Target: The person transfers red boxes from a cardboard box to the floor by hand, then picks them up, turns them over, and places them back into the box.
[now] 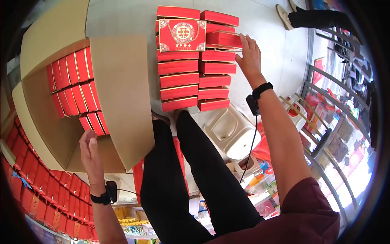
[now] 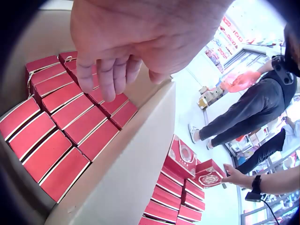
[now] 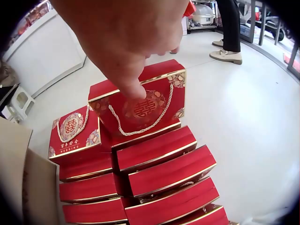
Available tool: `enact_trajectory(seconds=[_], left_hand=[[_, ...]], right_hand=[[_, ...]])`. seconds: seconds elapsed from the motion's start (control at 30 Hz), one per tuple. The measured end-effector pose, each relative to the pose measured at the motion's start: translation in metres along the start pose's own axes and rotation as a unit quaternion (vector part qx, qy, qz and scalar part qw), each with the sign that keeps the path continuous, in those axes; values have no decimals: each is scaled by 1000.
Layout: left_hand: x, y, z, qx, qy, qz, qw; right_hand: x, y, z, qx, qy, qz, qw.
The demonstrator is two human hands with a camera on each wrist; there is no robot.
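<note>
My right hand (image 1: 250, 59) pinches a red gift box (image 3: 161, 119) with its thumb on the patterned front face. This box has a twisted rope handle and a double-happiness emblem, and stands above the right-hand row. Two rows of similar red boxes (image 1: 178, 79) stand on the floor, with one box (image 1: 183, 35) lying face up across the left row. My left hand (image 1: 92, 156) holds nothing. Its fingers hang loosely extended over the opening of a large cardboard carton (image 1: 122, 89), near several red boxes (image 2: 75, 115) packed inside.
A cream plastic stool (image 1: 239, 138) lies beside my feet. Many red bags (image 1: 53, 191) line the left side. Metal railings (image 1: 337, 85) run along the right. Other people's legs (image 2: 243, 103) show across the tiled floor (image 3: 253, 117).
</note>
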State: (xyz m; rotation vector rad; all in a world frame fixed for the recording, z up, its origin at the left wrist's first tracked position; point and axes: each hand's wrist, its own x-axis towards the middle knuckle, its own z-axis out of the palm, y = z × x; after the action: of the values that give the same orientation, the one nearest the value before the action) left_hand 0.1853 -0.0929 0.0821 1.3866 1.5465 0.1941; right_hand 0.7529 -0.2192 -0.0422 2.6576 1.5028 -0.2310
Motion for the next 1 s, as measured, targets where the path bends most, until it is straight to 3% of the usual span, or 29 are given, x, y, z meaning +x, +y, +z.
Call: enact_trajectory(seconds=[0.23, 0.37, 0.53, 0.57, 0.63, 0.7, 0.73, 0.77, 0.8, 0.87, 1.0], left_hand=[[-19, -10, 0, -15, 5, -32, 999], [-33, -8, -3, -43, 22, -48, 998], [-50, 9, 0, -101, 33, -38, 994], [-53, 19, 4, -114, 34, -35, 992], [-57, 36, 14, -152, 11, -25, 988], [-62, 52, 24, -175, -13, -5, 984], [-65, 61, 29, -179, -27, 9, 984], [-67, 74, 33, -96, -18, 73, 993], [-69, 87, 37, -10, -11, 132, 991], [-73, 118, 36, 21, -21, 251, 967], [-84, 131, 35, 110, -49, 324, 938]], right_hand=[[18, -5, 6, -66, -35, 32, 997], [9, 4, -1, -41, 23, -15, 999], [-20, 8, -69, 77, 26, 8, 997], [-27, 5, -89, 150, -12, 48, 988], [-39, -10, -133, 292, -87, 121, 945], [-48, -30, -166, 404, -184, 205, 872], [-53, -55, -189, 413, -229, 244, 847], [-55, -77, -203, 443, -265, 259, 816], [-58, -93, -209, 468, -289, 260, 794], [-61, -129, -217, 498, -332, 251, 761], [-70, -222, -224, 529, -402, 211, 717]])
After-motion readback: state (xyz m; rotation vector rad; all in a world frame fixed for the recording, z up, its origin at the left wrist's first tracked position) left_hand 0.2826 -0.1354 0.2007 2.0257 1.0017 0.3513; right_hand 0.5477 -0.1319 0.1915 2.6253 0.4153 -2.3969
